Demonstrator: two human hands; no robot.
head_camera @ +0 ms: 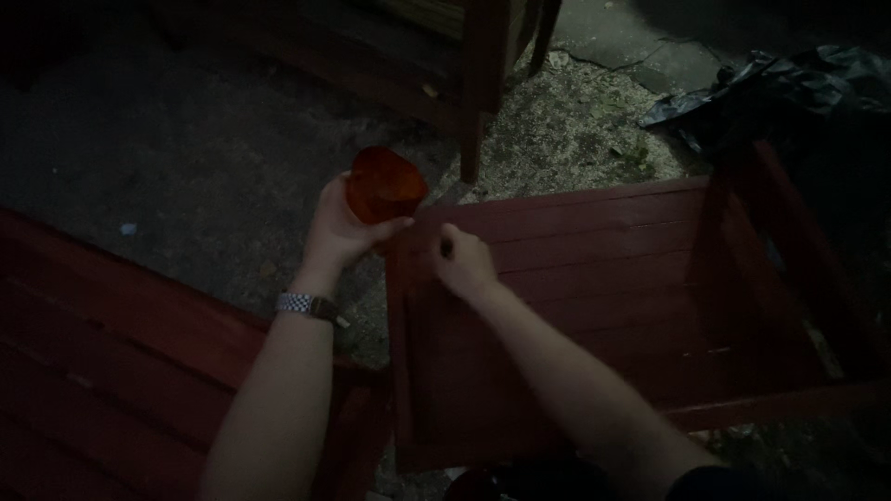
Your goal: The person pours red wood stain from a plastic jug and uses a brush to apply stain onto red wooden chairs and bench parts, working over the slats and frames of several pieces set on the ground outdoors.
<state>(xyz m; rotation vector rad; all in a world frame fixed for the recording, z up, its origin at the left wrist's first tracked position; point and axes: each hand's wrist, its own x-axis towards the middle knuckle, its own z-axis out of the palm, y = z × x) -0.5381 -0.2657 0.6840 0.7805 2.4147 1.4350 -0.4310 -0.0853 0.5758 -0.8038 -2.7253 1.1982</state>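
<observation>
My left hand (339, 227) is wrapped around a red cup (383, 186), tilted just above the far-left corner of the red slatted panel (594, 278). My right hand (462, 262) is pinched shut on something small and dark at that corner; I cannot tell what. I'd keep the cup steady and work slowly in this dim light. Both forearms reach forward, left wrist cocked.
</observation>
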